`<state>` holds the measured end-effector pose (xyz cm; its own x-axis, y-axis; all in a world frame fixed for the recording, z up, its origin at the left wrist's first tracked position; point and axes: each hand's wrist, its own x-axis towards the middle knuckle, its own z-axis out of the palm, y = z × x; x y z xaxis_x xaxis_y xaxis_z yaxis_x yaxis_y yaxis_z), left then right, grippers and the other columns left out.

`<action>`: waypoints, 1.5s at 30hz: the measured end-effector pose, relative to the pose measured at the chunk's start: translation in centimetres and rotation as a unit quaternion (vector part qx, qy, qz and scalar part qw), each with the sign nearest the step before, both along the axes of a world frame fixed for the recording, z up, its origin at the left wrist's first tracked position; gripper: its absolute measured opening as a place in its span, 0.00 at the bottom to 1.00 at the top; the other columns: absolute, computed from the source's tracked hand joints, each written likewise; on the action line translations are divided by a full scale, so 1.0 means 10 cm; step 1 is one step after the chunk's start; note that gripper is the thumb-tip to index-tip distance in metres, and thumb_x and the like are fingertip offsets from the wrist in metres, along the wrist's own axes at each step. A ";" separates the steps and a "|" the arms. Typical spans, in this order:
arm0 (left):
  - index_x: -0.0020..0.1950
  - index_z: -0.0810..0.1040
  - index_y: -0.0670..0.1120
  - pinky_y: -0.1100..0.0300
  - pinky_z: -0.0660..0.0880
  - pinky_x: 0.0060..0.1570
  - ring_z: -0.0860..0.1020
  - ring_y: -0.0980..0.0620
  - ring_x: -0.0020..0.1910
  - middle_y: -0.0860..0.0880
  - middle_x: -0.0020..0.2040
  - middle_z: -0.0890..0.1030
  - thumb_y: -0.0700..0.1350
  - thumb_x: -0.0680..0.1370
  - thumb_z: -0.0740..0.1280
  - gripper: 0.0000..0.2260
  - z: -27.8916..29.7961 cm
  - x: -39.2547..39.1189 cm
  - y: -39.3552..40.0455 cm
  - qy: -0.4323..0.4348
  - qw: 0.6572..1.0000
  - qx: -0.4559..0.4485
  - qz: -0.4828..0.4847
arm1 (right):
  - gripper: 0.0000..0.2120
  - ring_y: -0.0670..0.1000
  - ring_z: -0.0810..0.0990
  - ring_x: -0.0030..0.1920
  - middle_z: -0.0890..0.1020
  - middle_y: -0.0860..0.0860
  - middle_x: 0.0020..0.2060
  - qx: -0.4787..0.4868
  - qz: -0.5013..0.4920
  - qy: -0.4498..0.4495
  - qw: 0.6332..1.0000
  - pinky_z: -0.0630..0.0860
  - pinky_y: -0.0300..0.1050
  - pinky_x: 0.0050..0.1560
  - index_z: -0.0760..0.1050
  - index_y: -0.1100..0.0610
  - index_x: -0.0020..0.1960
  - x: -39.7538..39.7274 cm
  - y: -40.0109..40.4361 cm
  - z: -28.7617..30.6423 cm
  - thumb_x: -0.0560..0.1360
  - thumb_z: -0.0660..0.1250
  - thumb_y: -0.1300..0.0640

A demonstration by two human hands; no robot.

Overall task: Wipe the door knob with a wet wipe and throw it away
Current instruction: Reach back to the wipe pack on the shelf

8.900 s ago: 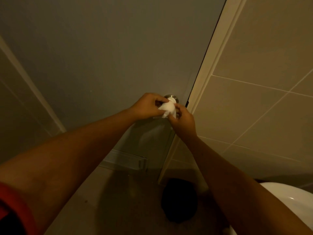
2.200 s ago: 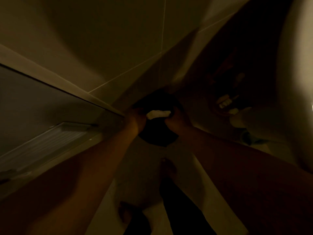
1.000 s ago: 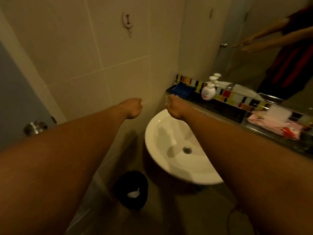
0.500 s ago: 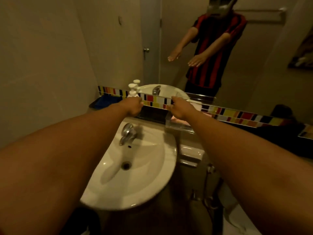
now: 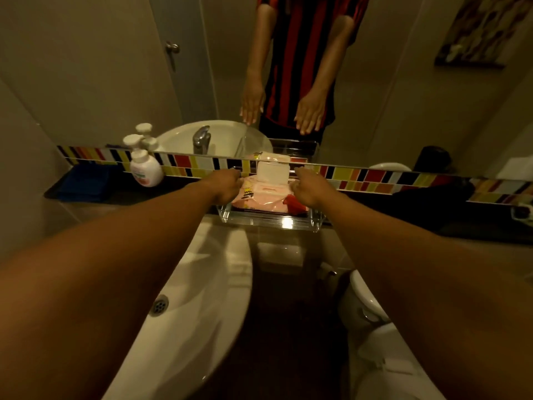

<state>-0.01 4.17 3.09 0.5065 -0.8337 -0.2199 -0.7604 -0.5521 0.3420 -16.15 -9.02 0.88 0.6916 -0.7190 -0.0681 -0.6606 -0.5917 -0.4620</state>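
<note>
A pink wet wipe pack (image 5: pixel 264 196) with its white lid flipped up lies in a clear tray (image 5: pixel 271 220) on the dark shelf under the mirror. My left hand (image 5: pixel 225 186) hovers just left of the pack and my right hand (image 5: pixel 307 189) just right of it. The mirror shows both hands flat, fingers extended and holding nothing. The door knob (image 5: pixel 172 47) appears only as a reflection in the mirror. The used wipe and the bin are out of sight.
A white sink (image 5: pixel 196 307) sits below my left arm, its tap (image 5: pixel 202 140) reflected in the mirror. A soap pump bottle (image 5: pixel 144 166) and a blue cloth (image 5: pixel 83 183) stand on the shelf at left. A toilet (image 5: pixel 383 356) is at lower right.
The wipe went from the knob into the black bin on the floor. Since then I have turned right from the wall to the mirror, and my empty hands now flank the wipe pack.
</note>
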 end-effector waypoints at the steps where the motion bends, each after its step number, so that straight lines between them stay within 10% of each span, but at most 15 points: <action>1: 0.70 0.70 0.44 0.50 0.73 0.59 0.76 0.42 0.61 0.40 0.64 0.77 0.48 0.84 0.54 0.18 -0.05 0.02 -0.08 0.005 1.000 0.002 -0.002 | 0.21 0.60 0.72 0.67 0.72 0.59 0.69 0.005 -0.007 0.003 1.000 0.71 0.55 0.65 0.65 0.59 0.73 0.02 -0.06 -0.04 0.81 0.59 0.56; 6: 0.71 0.70 0.40 0.49 0.70 0.63 0.74 0.40 0.65 0.38 0.67 0.75 0.48 0.84 0.52 0.19 -0.26 0.17 -0.42 0.034 0.999 -0.033 0.015 | 0.20 0.59 0.73 0.66 0.73 0.59 0.69 0.062 -0.092 -0.026 0.993 0.73 0.51 0.60 0.66 0.60 0.73 0.28 -0.29 -0.23 0.81 0.60 0.59; 12: 0.63 0.75 0.41 0.48 0.74 0.57 0.77 0.42 0.56 0.41 0.60 0.78 0.46 0.83 0.55 0.15 -0.52 0.43 -0.79 0.197 0.965 -0.144 0.095 | 0.07 0.62 0.80 0.53 0.80 0.59 0.49 0.199 -0.212 -0.183 0.939 0.79 0.58 0.53 0.77 0.59 0.50 0.67 -0.60 -0.57 0.76 0.60 0.64; 17: 0.70 0.72 0.44 0.49 0.75 0.53 0.77 0.41 0.55 0.41 0.62 0.77 0.45 0.83 0.56 0.17 -0.68 0.41 -0.95 0.298 0.924 -0.188 0.148 | 0.17 0.59 0.78 0.58 0.79 0.59 0.59 0.263 -0.252 -0.233 0.902 0.78 0.55 0.59 0.76 0.61 0.65 0.84 -0.65 -0.69 0.77 0.59 0.64; 23: 0.67 0.75 0.45 0.47 0.77 0.59 0.77 0.42 0.59 0.41 0.62 0.78 0.46 0.82 0.56 0.16 -0.74 0.42 -0.99 0.314 0.906 -0.227 0.168 | 0.14 0.58 0.79 0.57 0.80 0.58 0.57 0.258 -0.259 -0.251 0.896 0.80 0.55 0.57 0.78 0.58 0.61 0.81 -0.71 -0.80 0.78 0.61 0.62; 27: 0.57 0.79 0.40 0.50 0.77 0.53 0.79 0.44 0.51 0.41 0.53 0.80 0.50 0.83 0.57 0.17 -0.76 0.40 -0.88 0.299 0.918 -0.217 0.146 | 0.11 0.52 0.77 0.38 0.78 0.54 0.37 0.262 -0.234 -0.274 0.895 0.74 0.46 0.40 0.79 0.58 0.42 0.67 -0.59 -0.73 0.79 0.59 0.62; 33: 0.57 0.79 0.41 0.65 0.71 0.33 0.76 0.56 0.36 0.48 0.42 0.78 0.45 0.83 0.60 0.12 -0.88 0.28 -0.72 0.189 0.970 -0.143 0.053 | 0.15 0.54 0.79 0.55 0.78 0.57 0.60 0.189 -0.112 -0.140 0.966 0.77 0.39 0.45 0.75 0.60 0.65 0.48 -0.37 -0.80 0.82 0.59 0.59; 45: 0.71 0.72 0.44 0.52 0.72 0.66 0.73 0.45 0.67 0.45 0.74 0.69 0.46 0.83 0.57 0.17 -1.05 0.25 -0.66 -0.004 0.994 0.018 -0.109 | 0.08 0.55 0.77 0.59 0.78 0.55 0.57 0.041 0.044 0.079 0.995 0.77 0.49 0.59 0.77 0.58 0.57 0.54 -0.41 -1.04 0.79 0.63 0.58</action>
